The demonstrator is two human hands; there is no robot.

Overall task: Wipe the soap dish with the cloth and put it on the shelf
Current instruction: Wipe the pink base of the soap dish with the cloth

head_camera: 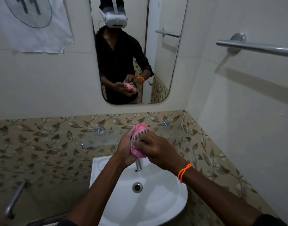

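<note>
Both forearms reach over sink (172, 201) — L hand (126, 150) cups pink soap dish (137, 147) from behind, tilted w/ hollow facing R hand (158, 150), which pinches striped cloth (140, 136) into it — wiping underway, glass shelf (94, 137) just beyond.

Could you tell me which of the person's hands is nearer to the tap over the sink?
Left. The left hand, gripping the pink soap dish, sits directly above the tap; the right hand, pressing the cloth, is up and right.
</note>
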